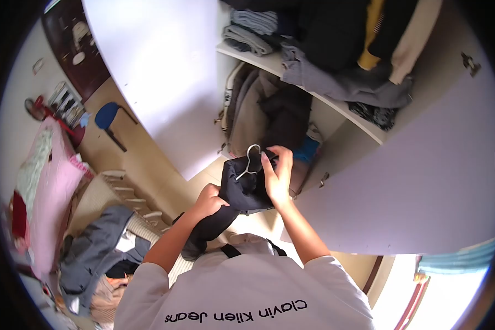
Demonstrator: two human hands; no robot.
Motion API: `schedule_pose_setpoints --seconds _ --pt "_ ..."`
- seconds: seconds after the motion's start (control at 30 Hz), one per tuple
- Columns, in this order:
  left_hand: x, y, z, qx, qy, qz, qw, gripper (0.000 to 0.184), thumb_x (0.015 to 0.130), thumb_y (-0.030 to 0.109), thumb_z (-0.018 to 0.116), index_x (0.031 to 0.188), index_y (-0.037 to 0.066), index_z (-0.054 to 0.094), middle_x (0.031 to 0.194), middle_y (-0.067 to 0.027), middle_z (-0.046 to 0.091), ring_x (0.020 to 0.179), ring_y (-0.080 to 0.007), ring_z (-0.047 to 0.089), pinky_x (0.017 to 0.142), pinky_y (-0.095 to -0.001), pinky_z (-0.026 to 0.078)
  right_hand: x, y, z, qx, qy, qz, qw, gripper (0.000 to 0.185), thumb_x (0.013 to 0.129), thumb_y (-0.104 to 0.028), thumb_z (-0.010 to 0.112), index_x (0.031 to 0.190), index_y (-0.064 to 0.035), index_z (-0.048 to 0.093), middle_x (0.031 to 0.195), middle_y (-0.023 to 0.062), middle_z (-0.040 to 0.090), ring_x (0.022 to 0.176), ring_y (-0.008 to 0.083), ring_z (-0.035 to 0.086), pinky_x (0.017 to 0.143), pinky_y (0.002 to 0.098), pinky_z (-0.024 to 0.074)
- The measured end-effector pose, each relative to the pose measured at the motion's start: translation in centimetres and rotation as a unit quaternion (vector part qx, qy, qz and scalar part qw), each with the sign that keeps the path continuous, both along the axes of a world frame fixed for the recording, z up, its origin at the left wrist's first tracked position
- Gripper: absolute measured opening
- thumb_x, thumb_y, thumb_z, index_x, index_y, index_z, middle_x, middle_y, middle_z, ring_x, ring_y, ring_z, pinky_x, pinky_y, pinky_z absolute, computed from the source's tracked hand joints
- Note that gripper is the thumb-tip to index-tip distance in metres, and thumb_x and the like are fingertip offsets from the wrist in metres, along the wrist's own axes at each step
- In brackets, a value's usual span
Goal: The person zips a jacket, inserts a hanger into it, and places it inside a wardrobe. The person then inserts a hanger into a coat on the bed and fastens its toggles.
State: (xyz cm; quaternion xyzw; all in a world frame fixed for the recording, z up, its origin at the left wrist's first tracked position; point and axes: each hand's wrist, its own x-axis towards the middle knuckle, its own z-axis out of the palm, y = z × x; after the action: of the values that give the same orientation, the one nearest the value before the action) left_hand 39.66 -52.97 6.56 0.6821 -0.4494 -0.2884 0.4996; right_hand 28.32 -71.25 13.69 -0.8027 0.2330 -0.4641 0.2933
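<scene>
- Left hand (208, 201): fingers closed on the side edge of a dark garment (236, 193), thumb on the near side.
- Right hand (279, 175): fingers bent over the garment's opposite edge, thumb raised just beside the hanger hook. Can't tell if it touches the hook.
- Garment is held up between both hands, in front of the white shirt (242, 294), below the open wardrobe; its lower part hangs down past the left forearm.
- White hanger (248, 169): hook pointing up, one arm visible inside the garment's opening; rest hidden by cloth.
- Wardrobe shelf (249, 56): folded grey clothes (254, 22) at its left end, a grey garment (335, 82) drooping over the front edge.
- Under the shelf: brown and dark clothes (254, 113) hanging.
- Off left: clothes pile (91, 253), pink cover (52, 192), blue chair (106, 115).
</scene>
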Motion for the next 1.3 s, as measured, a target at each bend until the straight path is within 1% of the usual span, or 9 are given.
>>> schedule_pose_setpoints --seconds 0.2,0.27,0.47,0.6,0.77,0.97,1.07,1.17,1.3 --pt "0.2 -2.5 0.5 0.006 0.047 -0.032 0.998 0.016 0.059 0.012 0.057 0.064 -0.003 0.061 0.062 -0.0173 0.061 0.057 -0.0248 0.061 0.055 -0.0342 0.044 -6.1 7.8 -3.5 0.359 -0.032 0.082 0.929 0.011 0.077 -0.001 0.053 0.088 -0.0021 0.050 0.069 0.0037 0.049 0.059 0.0097 0.046 0.055 0.0242 0.0381" --pt "0.1 -3.5 -0.4 0.009 0.002 -0.041 0.999 0.018 0.057 0.013 0.055 0.061 -0.004 0.056 0.060 -0.0217 0.056 0.055 -0.0272 0.059 0.053 -0.0371 0.042 -6.9 10.3 -3.7 0.311 0.130 0.031 0.941 0.008 0.074 -0.002 0.052 0.082 -0.0009 0.052 0.062 0.0076 0.055 0.054 0.0128 0.051 0.052 0.0277 0.0416" --pt "-2.0 -7.7 -1.1 -0.004 0.037 -0.056 0.998 0.017 0.055 0.011 0.057 0.061 -0.004 0.059 0.057 -0.0223 0.056 0.052 -0.0321 0.057 0.051 -0.0384 0.041 -9.3 11.8 -5.5 0.400 0.124 0.035 0.908 0.015 0.083 -0.007 0.048 0.079 0.0034 0.058 0.066 0.0080 0.060 0.059 0.0121 0.055 0.054 0.0264 0.0429" --pt "-4.6 -11.3 -0.7 0.008 0.064 -0.060 0.996 0.009 0.059 0.003 0.053 0.059 -0.003 0.060 0.058 -0.0100 0.062 0.054 -0.0163 0.058 0.053 -0.0272 0.044 -8.9 11.8 -5.5 0.582 0.185 0.078 0.788 0.048 0.080 -0.042 0.067 0.099 0.0009 0.055 0.080 0.0056 0.057 0.071 0.0124 0.054 0.061 0.0276 0.0447" --pt "-7.6 -15.9 -2.0 -0.060 0.120 -0.026 0.991 0.012 0.058 0.003 0.059 0.066 -0.005 0.061 0.058 -0.0099 0.061 0.053 -0.0175 0.056 0.051 -0.0308 0.042 -9.0 9.5 -9.2 0.537 0.146 0.037 0.830 0.086 0.063 -0.062 0.073 0.108 0.0046 0.042 0.078 0.0121 0.056 0.064 0.0156 0.055 0.058 0.0261 0.0447" --pt "-10.9 -20.8 -1.4 -0.163 0.136 -0.014 0.977 0.018 0.058 -0.003 0.062 0.076 -0.007 0.063 0.088 -0.0099 0.064 0.081 -0.0180 0.060 0.072 -0.0272 0.045 -11.9 2.1 -8.5 0.614 0.082 0.166 0.767 0.098 0.063 -0.046 0.080 0.125 0.0062 0.026 0.094 0.0116 0.055 0.078 0.0160 0.055 0.060 0.0245 0.0461" --pt "-12.2 -22.4 -3.1 -0.178 0.116 0.002 0.977 0.015 0.064 -0.002 0.065 0.078 -0.005 0.064 0.089 -0.0069 0.062 0.085 -0.0184 0.059 0.074 -0.0269 0.044 -12.8 0.0 -12.5 0.554 0.020 0.170 0.815 0.089 0.066 -0.035 0.078 0.129 0.0042 0.029 0.106 0.0137 0.057 0.092 0.0212 0.057 0.076 0.0297 0.0474" --pt "-12.3 -23.0 -4.6 -0.155 0.103 0.045 0.982 0.010 0.068 -0.001 0.067 0.076 -0.005 0.063 0.084 -0.0062 0.060 0.080 -0.0185 0.057 0.071 -0.0273 0.043 -12.2 -1.1 -13.3 0.429 0.266 0.012 0.863 0.087 0.064 -0.040 0.073 0.127 0.0054 0.033 0.111 0.0208 0.057 0.100 0.0288 0.058 0.084 0.0345 0.0454" --pt "-11.9 -23.1 -4.6 -0.146 0.090 0.079 0.982 0.009 0.072 0.002 0.068 0.076 -0.005 0.063 0.086 -0.0063 0.059 0.080 -0.0185 0.056 0.071 -0.0277 0.043 -10.4 -2.4 -12.3 0.425 0.335 -0.051 0.839 0.077 0.068 -0.050 0.058 0.117 0.0076 0.045 0.103 0.0291 0.059 0.098 0.0395 0.058 0.084 0.0434 0.0455"
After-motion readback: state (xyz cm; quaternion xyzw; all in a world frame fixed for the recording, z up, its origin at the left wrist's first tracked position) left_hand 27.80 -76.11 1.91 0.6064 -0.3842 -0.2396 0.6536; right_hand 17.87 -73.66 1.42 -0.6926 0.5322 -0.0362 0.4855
